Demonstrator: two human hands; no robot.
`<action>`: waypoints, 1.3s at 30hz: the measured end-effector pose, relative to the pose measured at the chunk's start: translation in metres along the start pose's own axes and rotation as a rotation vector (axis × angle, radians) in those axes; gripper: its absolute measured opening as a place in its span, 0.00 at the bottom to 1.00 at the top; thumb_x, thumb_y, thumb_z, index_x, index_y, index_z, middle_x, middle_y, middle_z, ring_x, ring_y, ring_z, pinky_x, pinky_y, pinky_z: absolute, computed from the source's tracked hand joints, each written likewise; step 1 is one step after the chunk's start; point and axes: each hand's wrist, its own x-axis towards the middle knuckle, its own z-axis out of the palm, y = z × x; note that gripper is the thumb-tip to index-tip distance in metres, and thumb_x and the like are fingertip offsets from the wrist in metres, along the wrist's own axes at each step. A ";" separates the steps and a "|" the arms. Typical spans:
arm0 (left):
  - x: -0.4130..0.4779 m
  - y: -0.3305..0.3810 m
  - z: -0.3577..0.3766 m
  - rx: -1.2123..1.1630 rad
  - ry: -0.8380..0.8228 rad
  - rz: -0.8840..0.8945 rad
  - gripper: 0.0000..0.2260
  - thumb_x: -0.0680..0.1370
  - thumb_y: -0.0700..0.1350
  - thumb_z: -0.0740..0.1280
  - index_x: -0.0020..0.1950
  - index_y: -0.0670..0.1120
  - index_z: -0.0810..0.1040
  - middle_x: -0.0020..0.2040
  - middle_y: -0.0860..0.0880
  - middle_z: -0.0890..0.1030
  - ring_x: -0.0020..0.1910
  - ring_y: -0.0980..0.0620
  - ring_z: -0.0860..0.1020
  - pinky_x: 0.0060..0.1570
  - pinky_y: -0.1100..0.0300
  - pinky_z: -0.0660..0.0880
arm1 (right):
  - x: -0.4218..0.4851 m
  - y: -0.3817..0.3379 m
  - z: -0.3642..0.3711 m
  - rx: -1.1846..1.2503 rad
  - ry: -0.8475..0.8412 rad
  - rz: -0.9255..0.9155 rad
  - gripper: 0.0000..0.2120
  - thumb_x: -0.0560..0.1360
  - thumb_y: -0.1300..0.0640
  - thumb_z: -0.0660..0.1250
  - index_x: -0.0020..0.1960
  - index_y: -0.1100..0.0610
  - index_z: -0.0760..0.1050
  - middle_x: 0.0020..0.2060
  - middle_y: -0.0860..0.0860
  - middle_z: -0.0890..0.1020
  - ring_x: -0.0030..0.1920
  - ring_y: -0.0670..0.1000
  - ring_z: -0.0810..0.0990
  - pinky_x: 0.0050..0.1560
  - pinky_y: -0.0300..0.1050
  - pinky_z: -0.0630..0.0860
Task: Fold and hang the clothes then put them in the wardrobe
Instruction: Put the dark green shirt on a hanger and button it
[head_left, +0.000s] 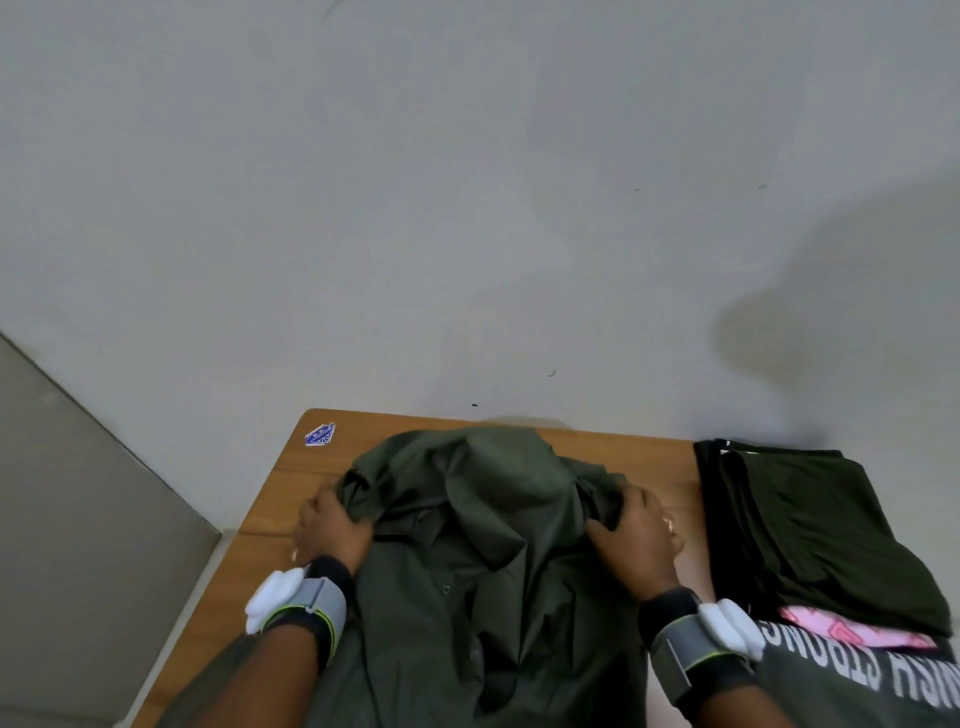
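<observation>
Olive button shirt (483, 545) is lying on wooden table (270, 519), far end bunched up. L hand (332, 530) & R hand (639, 540) are each gripping shirt fabric, fingers (636, 501) curled round it. Folded dark clothes (810, 525) are sitting just right of the shirt.

Table (270, 499) against wall (467, 208); wall behind. Sticker (320, 434) on table's far left corner. Shirt (483, 519) spread over table centre, near end running off bottom of view. Left hand (332, 525) at shirt's left side, right hand (639, 535) at its right side, each gripping bunched cloth towards far end. Folded stack (810, 525) on table's right part, right of shirt, just beside right hand. Patterned cloth (852, 631) peeks from under stack's near edge. Lettered garment (857, 675) nearest, before stack, right of right wrist.
</observation>
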 end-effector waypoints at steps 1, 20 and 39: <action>-0.012 0.009 0.002 0.029 0.103 0.033 0.34 0.72 0.52 0.67 0.76 0.49 0.60 0.73 0.38 0.64 0.71 0.35 0.64 0.68 0.39 0.63 | -0.004 -0.006 -0.001 0.002 0.112 -0.014 0.34 0.68 0.48 0.70 0.70 0.54 0.66 0.68 0.56 0.68 0.66 0.61 0.68 0.63 0.59 0.64; -0.135 0.048 0.016 0.365 -0.976 0.425 0.17 0.76 0.56 0.60 0.55 0.48 0.82 0.52 0.47 0.84 0.42 0.51 0.80 0.44 0.59 0.74 | -0.035 -0.039 0.019 0.077 -0.443 -0.450 0.17 0.76 0.45 0.67 0.35 0.56 0.76 0.32 0.54 0.81 0.30 0.50 0.79 0.33 0.45 0.73; -0.048 0.093 -0.026 -0.141 0.641 0.514 0.12 0.69 0.36 0.70 0.48 0.47 0.72 0.51 0.45 0.71 0.41 0.39 0.76 0.36 0.52 0.71 | 0.012 -0.065 -0.057 0.379 0.688 -0.355 0.17 0.67 0.65 0.67 0.55 0.57 0.73 0.46 0.57 0.79 0.47 0.62 0.78 0.47 0.51 0.69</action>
